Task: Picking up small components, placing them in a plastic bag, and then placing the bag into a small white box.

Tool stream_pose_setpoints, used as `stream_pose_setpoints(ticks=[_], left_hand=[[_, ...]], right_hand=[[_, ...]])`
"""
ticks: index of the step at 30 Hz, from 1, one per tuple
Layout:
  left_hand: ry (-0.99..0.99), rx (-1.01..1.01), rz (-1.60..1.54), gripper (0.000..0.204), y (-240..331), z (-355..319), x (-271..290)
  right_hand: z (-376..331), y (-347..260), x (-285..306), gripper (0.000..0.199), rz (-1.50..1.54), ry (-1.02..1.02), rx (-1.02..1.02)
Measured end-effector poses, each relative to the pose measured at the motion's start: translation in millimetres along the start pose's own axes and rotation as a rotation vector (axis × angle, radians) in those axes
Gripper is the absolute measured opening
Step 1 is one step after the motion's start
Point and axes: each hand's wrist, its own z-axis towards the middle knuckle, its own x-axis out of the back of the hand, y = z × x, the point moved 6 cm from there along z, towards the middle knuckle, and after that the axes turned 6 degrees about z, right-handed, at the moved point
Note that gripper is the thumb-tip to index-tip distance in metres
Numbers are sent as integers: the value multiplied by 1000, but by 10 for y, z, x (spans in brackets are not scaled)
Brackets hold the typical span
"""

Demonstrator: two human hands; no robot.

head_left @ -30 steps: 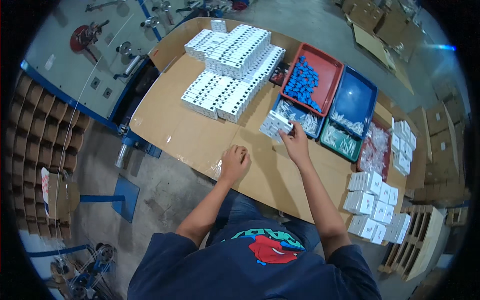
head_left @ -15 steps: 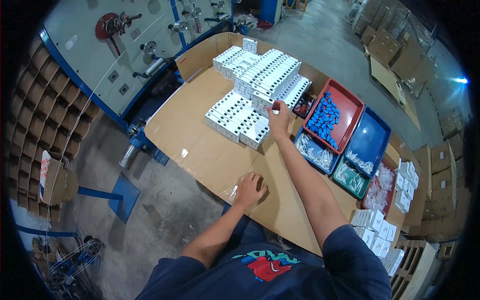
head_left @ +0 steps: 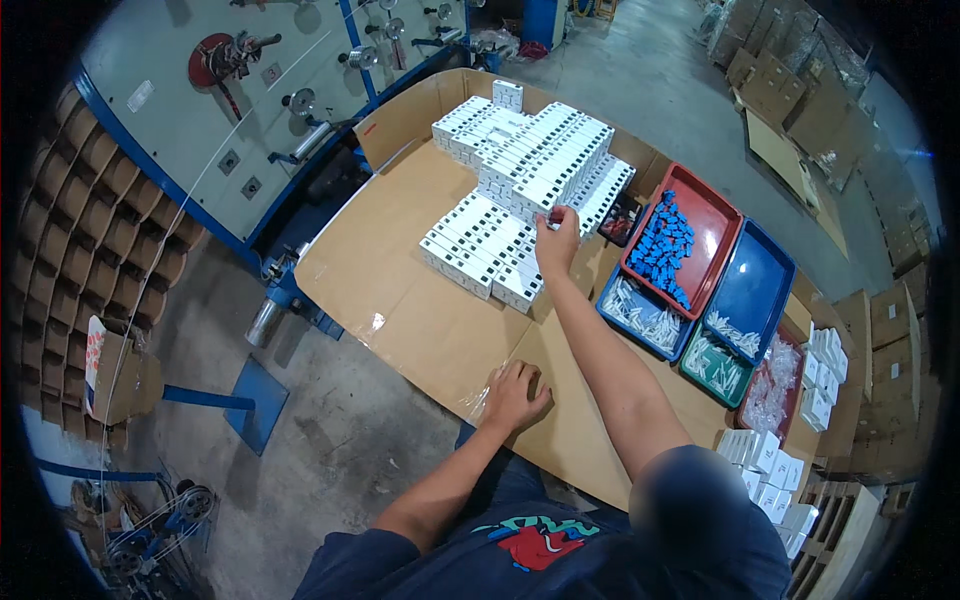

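Note:
Rows of small white boxes (head_left: 560,150) with dark square marks stand in stepped stacks on a cardboard-covered table (head_left: 400,300). My right hand (head_left: 557,245) reaches to the near right end of the taller stack. Its thumb and fingers close on the end of a white box (head_left: 532,196) lying in line with that stack; the fingertips are partly hidden. Lower rows of boxes (head_left: 470,245) lie just left of this hand. My left hand (head_left: 515,397) rests near the table's front edge, fingers loosely curved and apart, nothing in them.
Right of the stacks stand a red tray (head_left: 712,225) of blue pieces, blue trays (head_left: 757,275) and a green tray (head_left: 735,385) with white pieces, and a red tray of clear plastic bags (head_left: 772,375). White packs (head_left: 770,465) lie at the right. A machine (head_left: 170,90) borders the far left.
The white box at my right hand has gone from standing slightly out to lying flush with the taller stack. My left hand stays at the table edge; the whole view has shifted slightly.

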Motion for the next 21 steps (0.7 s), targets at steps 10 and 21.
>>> stream_pose_setpoints(ticks=[10,21], left_hand=[[-22,1,2,34,-5,-12,-1],[11,-54,26,32,25,-14,12]], right_hand=[[-18,86,-96,35,22,25,-49],[-60,27,94,40,56,-18,-87]])
